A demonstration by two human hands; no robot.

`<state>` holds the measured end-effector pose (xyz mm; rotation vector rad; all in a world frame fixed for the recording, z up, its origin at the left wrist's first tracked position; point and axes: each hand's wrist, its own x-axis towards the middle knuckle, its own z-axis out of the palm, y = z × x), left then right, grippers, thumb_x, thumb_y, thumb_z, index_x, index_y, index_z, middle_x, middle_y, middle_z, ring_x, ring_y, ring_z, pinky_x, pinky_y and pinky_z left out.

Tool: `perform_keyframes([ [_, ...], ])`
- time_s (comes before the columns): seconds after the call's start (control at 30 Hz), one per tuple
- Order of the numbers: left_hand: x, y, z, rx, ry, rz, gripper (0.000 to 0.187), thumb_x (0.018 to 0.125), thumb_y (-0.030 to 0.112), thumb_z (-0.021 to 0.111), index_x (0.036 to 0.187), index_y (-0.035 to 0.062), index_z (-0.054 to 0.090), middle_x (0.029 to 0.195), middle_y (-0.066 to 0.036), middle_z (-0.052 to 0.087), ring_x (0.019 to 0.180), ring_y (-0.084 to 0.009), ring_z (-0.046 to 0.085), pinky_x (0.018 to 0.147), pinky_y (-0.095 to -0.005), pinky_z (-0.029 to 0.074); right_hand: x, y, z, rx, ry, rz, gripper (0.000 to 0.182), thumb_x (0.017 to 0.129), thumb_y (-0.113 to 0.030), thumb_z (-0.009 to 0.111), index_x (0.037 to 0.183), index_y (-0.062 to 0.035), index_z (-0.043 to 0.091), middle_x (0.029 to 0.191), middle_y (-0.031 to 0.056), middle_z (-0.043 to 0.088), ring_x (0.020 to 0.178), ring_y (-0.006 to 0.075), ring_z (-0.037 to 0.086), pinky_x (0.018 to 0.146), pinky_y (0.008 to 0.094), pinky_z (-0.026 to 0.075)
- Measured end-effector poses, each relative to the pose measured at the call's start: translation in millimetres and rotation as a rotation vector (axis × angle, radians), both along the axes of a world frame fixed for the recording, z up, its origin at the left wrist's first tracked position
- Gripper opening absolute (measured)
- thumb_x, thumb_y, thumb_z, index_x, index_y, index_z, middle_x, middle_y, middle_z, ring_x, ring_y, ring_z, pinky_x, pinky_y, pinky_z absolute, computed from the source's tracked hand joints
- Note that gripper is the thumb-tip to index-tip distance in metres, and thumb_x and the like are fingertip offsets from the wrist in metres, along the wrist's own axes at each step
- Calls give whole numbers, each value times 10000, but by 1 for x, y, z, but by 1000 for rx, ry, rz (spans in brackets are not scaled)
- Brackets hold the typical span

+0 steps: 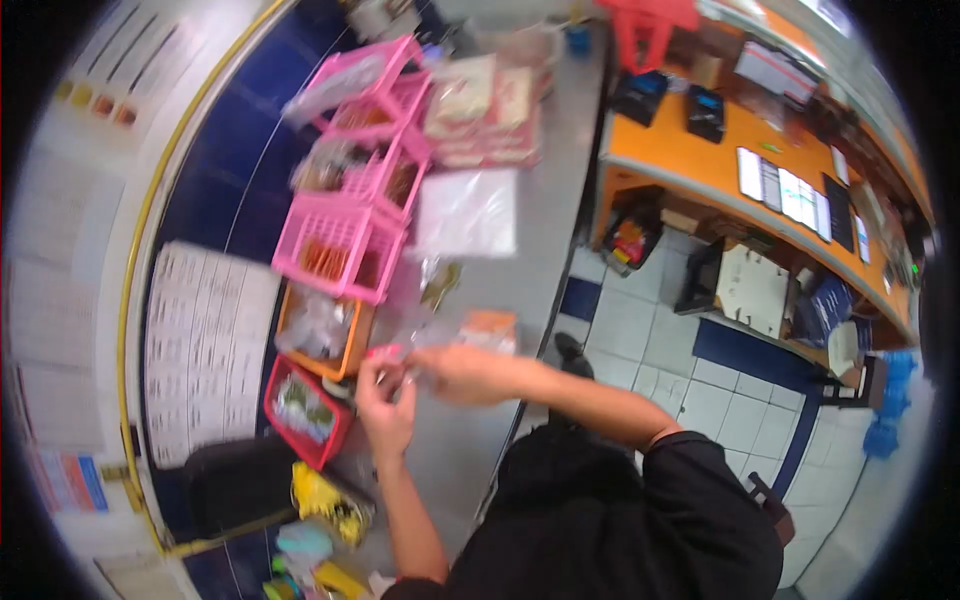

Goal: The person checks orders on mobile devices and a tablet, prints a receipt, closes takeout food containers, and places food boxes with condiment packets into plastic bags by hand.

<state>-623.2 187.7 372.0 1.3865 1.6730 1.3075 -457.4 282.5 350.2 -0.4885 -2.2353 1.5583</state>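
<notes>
My left hand (388, 405) is raised above the metal counter (465, 425), its fingers pinched together. A small pinkish-red thing (384, 353) shows at its fingertips; its kind is too blurred to tell. Close beside it, my right hand (475, 373) is closed and smeared by motion. Something clear, like thin plastic (424, 378), shows between the two hands, and what my right fingers hold is hidden. Just beyond my right hand lies an orange-and-white packet (488, 328). Farther up the counter is a small clear bag with greenish-brown contents (440, 287).
Pink baskets (325, 240) of packets line the wall side, then an orange basket (362, 340) and a red basket (310, 455). White plastic sheets (467, 213) and stacked packs (485, 110) lie farther up. A yellow bag (325, 503) sits near my left forearm. An orange desk (730, 160) stands across the aisle.
</notes>
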Motion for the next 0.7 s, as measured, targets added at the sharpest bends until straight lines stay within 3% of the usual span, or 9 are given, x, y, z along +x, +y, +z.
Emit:
perform_keyframes([
  [0.13,6,-22,-28,-3,-149,-15,736,790,41,734,1414,45,342,1365,-143,472,1259,-259,500,1066,-406,397,8,15,17,127,-110,-217,308,880,-107,603,1183,-64,564,1053,199,679,944,377,669,785,475,523],
  [0.2,26,-29,-42,-201,268,13,960,766,138,805,1513,42,210,1486,-180,384,1323,-321,433,1111,-456,335,-2,10,4,272,140,-374,358,868,-80,603,1216,-56,521,1088,183,680,939,377,672,796,465,524],
  [0.37,51,-12,-177,-120,264,123,749,841,157,715,1461,25,316,1435,-184,445,1300,-324,456,1098,-448,348,-14,-58,16,329,-192,-137,418,811,-44,610,1212,-61,495,1031,173,649,908,375,665,875,458,490],
  [0.43,51,-5,-205,-82,196,220,669,871,165,679,1440,18,359,1415,-185,470,1291,-325,465,1093,-445,353,-11,-73,2,594,-256,60,524,794,-56,620,1299,-79,484,965,134,619,906,352,645,872,470,483],
  [0.5,48,2,-221,-73,161,278,594,901,172,643,1420,11,402,1394,-187,495,1282,-326,474,1088,-442,359,21,-67,-6,738,-173,-151,701,763,-104,701,1410,-91,431,985,106,594,951,331,609,909,466,468],
  [0.57,39,7,-242,-114,158,316,525,931,180,607,1399,5,444,1374,-188,520,1273,-327,484,1083,-438,364,45,-43,29,537,-271,-436,1042,643,-276,871,1507,-86,322,1314,177,513,1208,367,516,1013,480,411],
  [0.63,25,7,-271,-196,143,346,465,961,187,571,1378,-2,487,1354,-190,544,1264,-328,493,1078,-435,369,64,-12,24,452,-415,-514,1155,608,-341,895,1527,-58,258,1422,203,449,1315,414,437,1066,495,371],
  [0.67,24,10,-270,-195,55,406,402,994,205,509,1338,-1,536,1292,-185,592,1236,-318,521,1069,-425,382,60,-2,7,453,-414,-520,1155,608,-341,895,1527,-58,258,1422,203,449,1315,414,437,1066,495,371],
  [0.7,47,24,-167,90,-277,288,355,995,186,477,1290,9,562,1231,-134,608,1155,-237,554,1014,-368,416,51,4,-30,433,-395,-456,1218,564,-354,909,1530,-46,234,1448,207,428,1343,429,401,1094,504,336],
])
